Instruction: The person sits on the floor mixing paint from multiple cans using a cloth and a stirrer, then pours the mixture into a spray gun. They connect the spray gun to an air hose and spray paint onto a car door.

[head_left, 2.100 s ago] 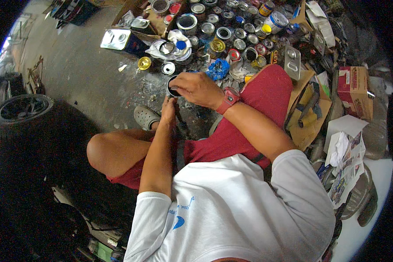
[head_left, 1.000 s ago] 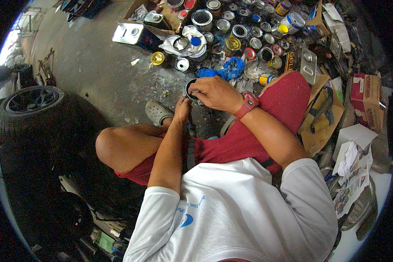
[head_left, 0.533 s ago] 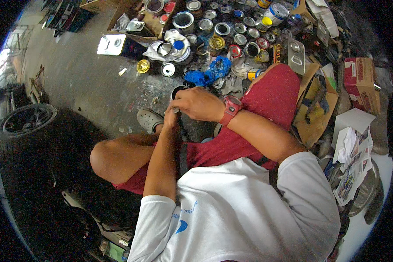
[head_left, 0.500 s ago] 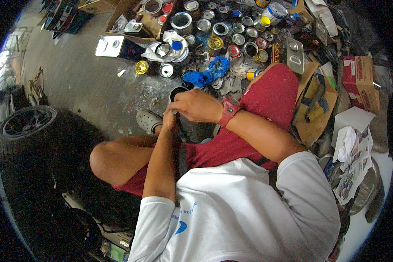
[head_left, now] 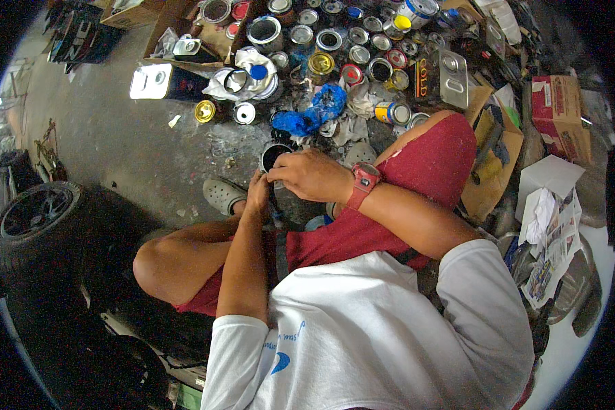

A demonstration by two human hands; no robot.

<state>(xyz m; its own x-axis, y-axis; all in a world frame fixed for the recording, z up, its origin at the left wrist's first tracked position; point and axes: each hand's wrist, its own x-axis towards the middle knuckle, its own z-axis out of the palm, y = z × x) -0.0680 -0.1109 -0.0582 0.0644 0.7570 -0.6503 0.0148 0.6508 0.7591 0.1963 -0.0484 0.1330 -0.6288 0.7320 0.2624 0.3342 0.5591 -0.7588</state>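
Note:
A round open can point(head_left: 275, 156) with a pale rim and a dark inside sits just beyond my hands, between my feet. My left hand point(head_left: 257, 194) is closed at the can's near side, its fingers pressed up close to the right hand's fingertips. Over the can's near right edge comes my right hand point(head_left: 311, 175), with fingers bent and pinched together. Whatever lies between the fingertips is hidden. A red watch point(head_left: 365, 179) is on my right wrist. Below the hands something dark shows in part, too unclear to name.
Past the can lie a crumpled blue cloth point(head_left: 311, 113) and many paint cans point(head_left: 329, 39). A large tyre point(head_left: 37, 212) is at left. Cardboard boxes point(head_left: 559, 113) and newspaper point(head_left: 550, 256) lie at right. A grey clog point(head_left: 224, 196) is on my foot.
The view has shifted slightly. More of the can's dark opening shows now. My right hand has shifted a little toward me and right, its fingers still meeting the left hand.

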